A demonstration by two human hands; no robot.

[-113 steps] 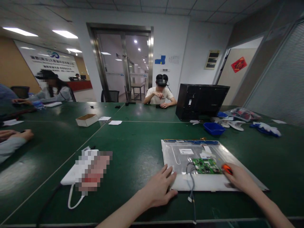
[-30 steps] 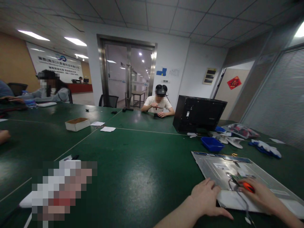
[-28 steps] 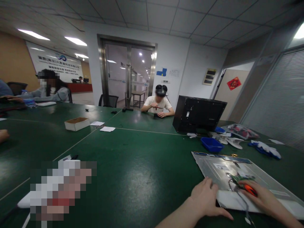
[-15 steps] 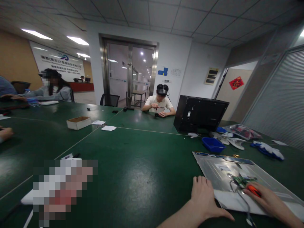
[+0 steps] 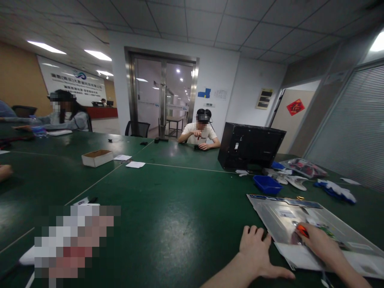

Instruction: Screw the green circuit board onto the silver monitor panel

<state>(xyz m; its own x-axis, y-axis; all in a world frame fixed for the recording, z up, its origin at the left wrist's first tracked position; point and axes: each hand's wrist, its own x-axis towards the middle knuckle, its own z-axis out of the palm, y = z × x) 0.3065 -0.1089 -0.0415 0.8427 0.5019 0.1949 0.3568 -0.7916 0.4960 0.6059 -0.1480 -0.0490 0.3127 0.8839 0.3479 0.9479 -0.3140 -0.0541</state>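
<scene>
My left hand (image 5: 256, 250) rests on the green table with its fingers spread, right beside the left edge of a flat silver panel (image 5: 345, 228). My right hand (image 5: 322, 244) is over the panel, its fingers closed around the orange-and-black handle of a screwdriver (image 5: 303, 230); the tool's tip is not visible. A green circuit board (image 5: 327, 230) lies on the panel, partly hidden by my right hand. White sheet material (image 5: 295, 256) covers the panel's near edge, and a cable end (image 5: 324, 278) hangs out below it.
Beyond the panel are a blue tray (image 5: 267, 185), a black monitor (image 5: 252, 146), blue-and-white gloves (image 5: 336, 190) and a bagged item (image 5: 306, 167). A white open box (image 5: 97, 159) and papers (image 5: 135, 164) lie further left. One person (image 5: 201, 134) works across the table.
My right hand has moved left across the panel with the screwdriver, away from the circuit board's near side. The panel has shifted slightly right. My left hand stays nearly in place.
</scene>
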